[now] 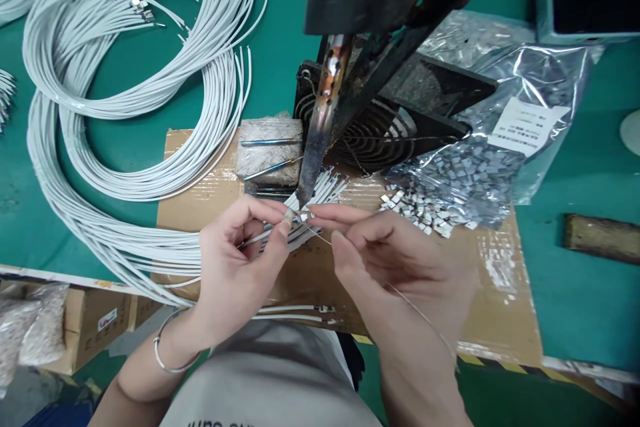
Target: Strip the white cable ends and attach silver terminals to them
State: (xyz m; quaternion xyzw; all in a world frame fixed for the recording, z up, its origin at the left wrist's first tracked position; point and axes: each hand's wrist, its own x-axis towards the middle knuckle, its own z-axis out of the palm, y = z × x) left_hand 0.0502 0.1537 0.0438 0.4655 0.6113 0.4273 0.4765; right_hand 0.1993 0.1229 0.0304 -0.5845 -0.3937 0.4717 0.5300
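Observation:
My left hand (pixel 245 260) pinches the end of a white cable between thumb and forefinger, just below the tip of a fixed soldering iron (pixel 317 127). At that cable end sits a small silvery metal piece (pixel 305 216), touched or nearly touched by the fingertips of my right hand (pixel 400 273). A thin solder wire (pixel 425 317) runs through the right hand, its free end reaching toward the iron's tip. Fingers partly hide the joint. Behind them lies a bundle of white cables (pixel 323 190) with bared ends. Loose small metal pieces (pixel 430 213) are heaped beside my right hand.
Coiled white cables (pixel 130 107) cover the left of the green table. A black fan (pixel 370 133) stands behind the iron. To the right lie a clear bag of metal pieces (pixel 470 167) and a brown block (pixel 603 237). Cardboard (pixel 495 293) lies under the work.

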